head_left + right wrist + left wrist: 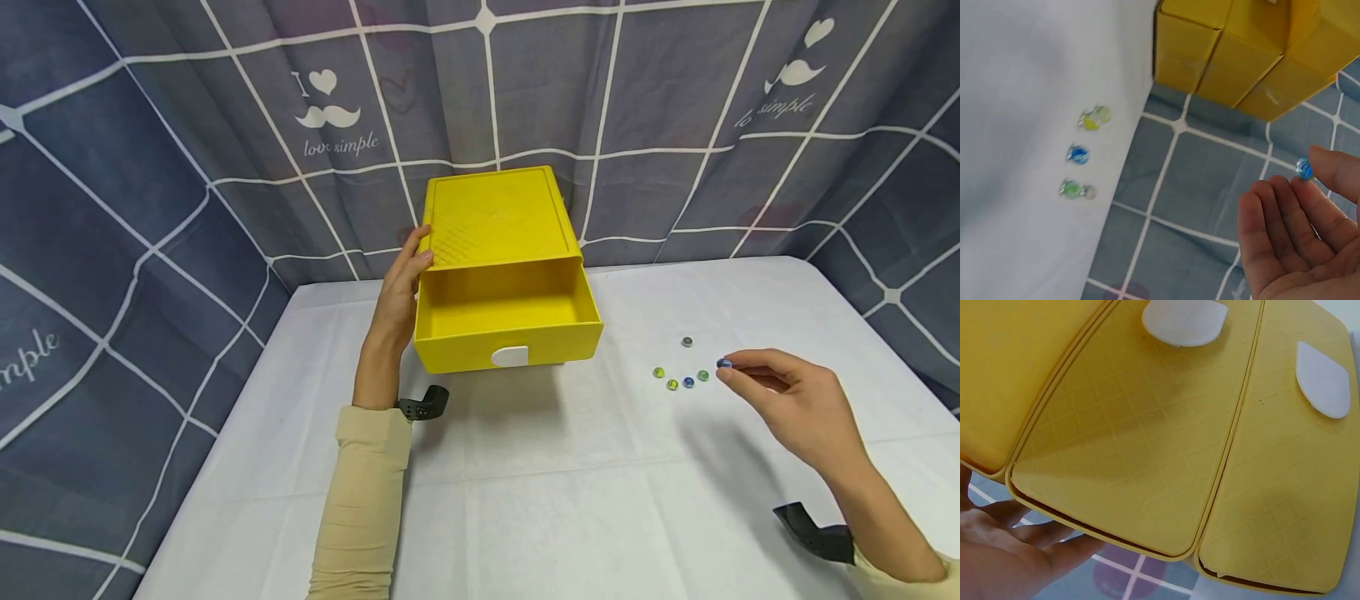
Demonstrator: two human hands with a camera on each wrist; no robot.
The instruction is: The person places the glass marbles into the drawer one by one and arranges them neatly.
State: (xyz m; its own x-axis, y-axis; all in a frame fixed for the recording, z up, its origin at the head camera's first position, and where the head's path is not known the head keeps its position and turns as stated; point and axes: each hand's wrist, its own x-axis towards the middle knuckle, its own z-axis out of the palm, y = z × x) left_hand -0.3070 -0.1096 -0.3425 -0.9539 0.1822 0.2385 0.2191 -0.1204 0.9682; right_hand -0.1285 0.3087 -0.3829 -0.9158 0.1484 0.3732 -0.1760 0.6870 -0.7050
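A yellow drawer cabinet (498,212) stands at the back of the table. Its top drawer (510,312) is pulled out, with no contents visible inside. Two lower drawer fronts (1129,431) with white handles are flush in the left wrist view. My left hand (397,304) rests against the cabinet's left side, its fingers stretched along it. Between thumb and index finger, my right hand (795,400) pinches a blue glass marble (1304,168) above the table, right of the cabinet. Just left of that hand lie several marbles: yellow-green (658,372), blue (688,382), green (702,375) and greyish (687,342).
A white cloth (540,517) covers the table. Grey-blue checked curtains (660,100) hang behind it and along both sides. Each wrist wears a black strap-on device (426,402).
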